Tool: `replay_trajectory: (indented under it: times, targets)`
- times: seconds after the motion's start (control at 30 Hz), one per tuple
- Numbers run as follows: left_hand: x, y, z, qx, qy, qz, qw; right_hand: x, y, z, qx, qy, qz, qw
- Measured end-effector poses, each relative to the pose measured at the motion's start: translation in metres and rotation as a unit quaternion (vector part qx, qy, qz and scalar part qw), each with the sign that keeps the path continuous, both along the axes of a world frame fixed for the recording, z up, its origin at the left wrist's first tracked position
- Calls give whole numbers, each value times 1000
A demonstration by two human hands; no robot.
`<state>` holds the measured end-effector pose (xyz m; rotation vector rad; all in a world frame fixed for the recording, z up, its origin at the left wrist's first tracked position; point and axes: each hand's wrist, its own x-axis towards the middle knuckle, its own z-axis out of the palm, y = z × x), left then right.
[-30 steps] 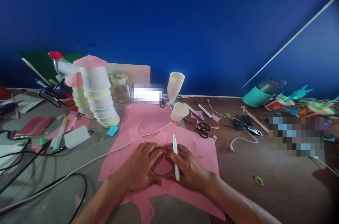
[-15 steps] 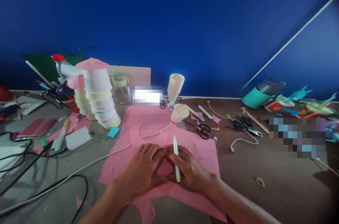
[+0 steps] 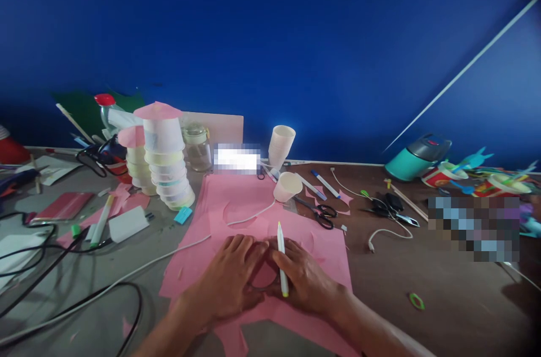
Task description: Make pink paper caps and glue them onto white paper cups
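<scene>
A white marker with yellow ends (image 3: 282, 261) stands slanted in my right hand (image 3: 302, 272), between thumb and index finger. Curved beside it, my left hand (image 3: 228, 267) has its fingers close together. Both hands rest over pink paper (image 3: 198, 255) and close around a round pink piece of paper (image 3: 264, 274) with a dark edge. My fingers cover most of its rim, and the fingertips are partly hidden. Beyond the hands a paper cup (image 3: 288, 187) lies tilted on the paper, and black-handled scissors (image 3: 325, 215) lie to its right.
Paper-cup towers (image 3: 167, 160) with pink cone tops stand left of a glass jar (image 3: 197, 148). More stacked cups (image 3: 281, 146) are at the back. White cables (image 3: 139, 264) cross the left desk. A turquoise flask (image 3: 406, 163) lies at right, near pliers (image 3: 401, 217).
The view has tilted up slightly, so the desk things sit a little lower. Both hands stay around the round pink paper, with the marker still in my right hand.
</scene>
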<state>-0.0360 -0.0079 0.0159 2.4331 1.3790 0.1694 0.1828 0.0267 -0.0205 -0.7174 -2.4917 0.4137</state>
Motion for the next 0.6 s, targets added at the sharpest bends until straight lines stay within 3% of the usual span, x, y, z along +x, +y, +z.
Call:
replay_trajectory:
  times: [0.2,0.6]
  targets:
    - [-5,0,-6,-1,-17,-14,1000,1,0,-3,-10,-6,-1,1000]
    - [-10,5,10,-97,-53,-15,994,2,1,-3,-9,-15,10,1000]
